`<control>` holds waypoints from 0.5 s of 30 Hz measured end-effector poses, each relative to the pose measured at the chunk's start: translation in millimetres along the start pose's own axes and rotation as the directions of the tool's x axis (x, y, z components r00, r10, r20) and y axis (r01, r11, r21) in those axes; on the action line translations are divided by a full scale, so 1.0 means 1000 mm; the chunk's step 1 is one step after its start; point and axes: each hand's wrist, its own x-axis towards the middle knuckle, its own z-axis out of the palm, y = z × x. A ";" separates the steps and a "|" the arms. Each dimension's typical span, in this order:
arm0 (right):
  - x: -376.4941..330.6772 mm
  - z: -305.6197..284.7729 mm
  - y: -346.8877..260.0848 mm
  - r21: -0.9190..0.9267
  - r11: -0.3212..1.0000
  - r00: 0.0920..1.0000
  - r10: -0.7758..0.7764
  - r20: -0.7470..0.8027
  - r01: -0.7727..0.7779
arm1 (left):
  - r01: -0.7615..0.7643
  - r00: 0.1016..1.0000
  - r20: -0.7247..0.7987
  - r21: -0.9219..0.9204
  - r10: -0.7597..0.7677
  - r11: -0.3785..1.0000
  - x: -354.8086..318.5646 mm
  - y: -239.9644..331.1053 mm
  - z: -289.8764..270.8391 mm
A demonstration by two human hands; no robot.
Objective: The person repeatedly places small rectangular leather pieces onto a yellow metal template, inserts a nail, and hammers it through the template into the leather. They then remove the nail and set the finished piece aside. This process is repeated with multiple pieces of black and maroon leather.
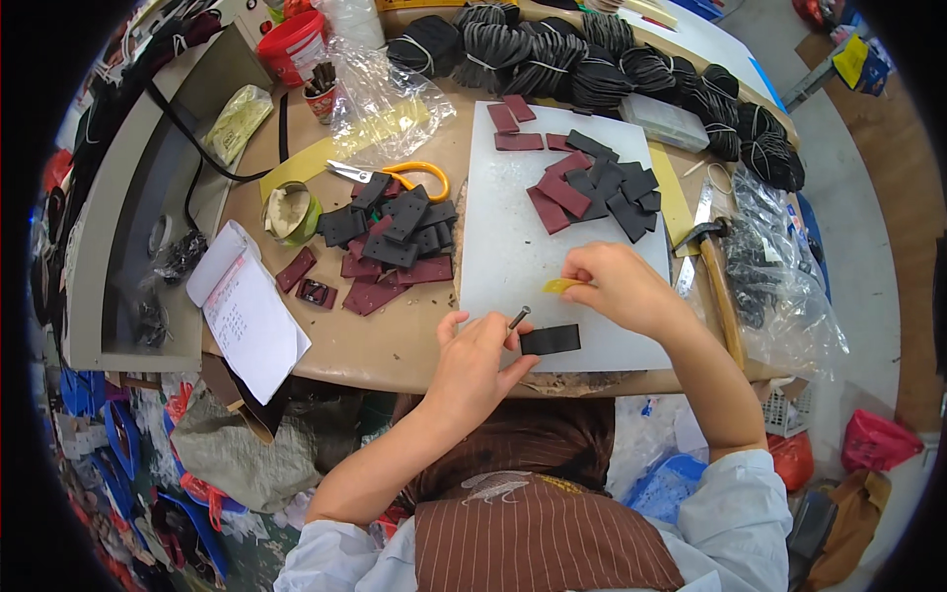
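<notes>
My left hand point(473, 347) holds a short metal punch point(519, 316), its round end pointing up. The thumb of that hand touches the near left side of a black rectangular piece point(552, 339) lying on the white board point(513, 237). Just above and to the right, my right hand point(614, 284) pinches a small yellow strip point(561, 285) between thumb and fingers. Beyond my hands, a pile of black and dark red flat pieces point(596, 187) rests on the board. Left of the board lies another heap of such pieces point(400, 232), several with small holes.
Orange-handled scissors point(422, 178) lie behind the left heap. A hammer point(725, 296) and a metal ruler point(694, 237) are right of the board. An open notebook point(252, 316) overhangs the left front edge. Bundled dark cords point(552, 57) line the back; a clear plastic bag point(784, 276) hangs right.
</notes>
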 end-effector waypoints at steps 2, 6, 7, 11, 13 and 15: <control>-0.006 -0.013 -0.010 0.333 0.929 0.987 0.146 0.068 -0.160 | 0.001 1.000 -0.020 -0.026 -0.001 1.000 -0.001 -0.004 0.002; -0.026 -0.013 -0.030 0.534 0.789 0.947 0.193 0.255 -0.304 | 0.025 1.000 -0.001 -0.005 -0.025 1.000 -0.003 -0.005 0.003; -0.030 -0.003 -0.032 0.522 0.802 0.951 0.186 0.245 -0.291 | 0.017 1.000 -0.006 -0.002 -0.017 1.000 -0.003 -0.004 0.003; -0.031 0.026 -0.033 0.507 0.793 0.939 0.323 0.119 -0.338 | 0.031 0.999 0.032 0.007 -0.031 1.000 -0.002 -0.004 0.001; -0.033 0.034 -0.031 0.523 0.790 0.941 0.327 0.084 -0.321 | 0.034 0.999 0.031 -0.003 -0.034 0.999 -0.002 -0.002 -0.001; -0.033 0.037 -0.030 0.521 0.797 0.945 0.320 0.064 -0.304 | 0.017 1.000 0.018 -0.013 -0.016 1.000 -0.002 -0.001 -0.002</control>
